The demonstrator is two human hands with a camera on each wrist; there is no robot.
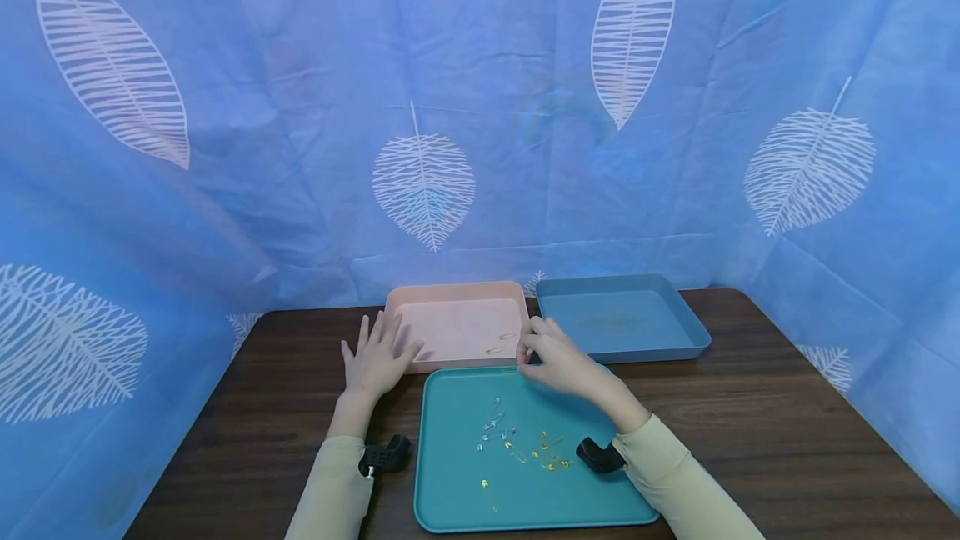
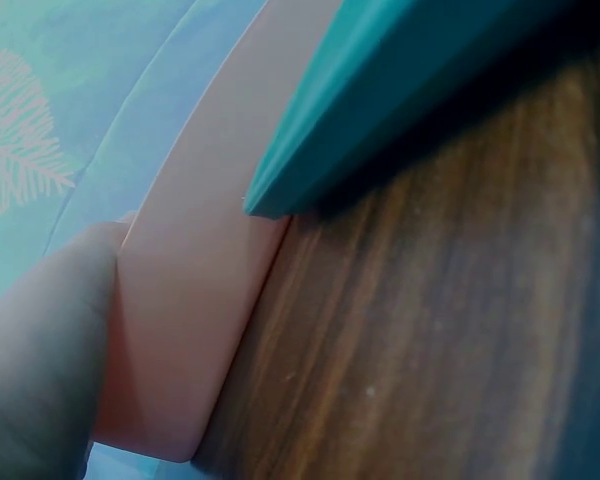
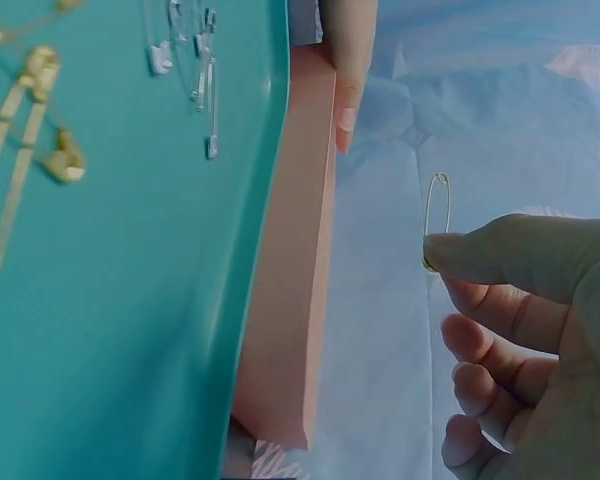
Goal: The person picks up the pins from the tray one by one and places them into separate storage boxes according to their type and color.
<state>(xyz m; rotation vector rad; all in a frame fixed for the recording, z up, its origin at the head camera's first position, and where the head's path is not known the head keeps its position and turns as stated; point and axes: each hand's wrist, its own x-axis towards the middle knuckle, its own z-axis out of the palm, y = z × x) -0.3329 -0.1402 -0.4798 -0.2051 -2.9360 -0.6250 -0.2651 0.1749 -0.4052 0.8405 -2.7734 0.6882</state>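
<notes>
Between thumb and forefinger my right hand (image 1: 553, 357) pinches a gold safety pin (image 3: 438, 205), its coiled end pointing up in the right wrist view. This hand is over the front right corner of the pink tray (image 1: 450, 327). Two gold safety pins (image 1: 495, 349) lie in that tray near its right side. My left hand (image 1: 377, 363) rests with spread fingers at the pink tray's left front corner, thumb against its wall. On the teal tray (image 1: 457, 515) lie several gold safety pins (image 1: 551, 463) and several silver safety pins (image 1: 491, 423).
A blue tray (image 1: 615, 315) stands to the right of the pink one at the back of the dark wooden table (image 1: 750, 407). The teal tray sits in front of both. Blue cloth (image 1: 510, 173) with white leaf prints hangs behind and at the sides.
</notes>
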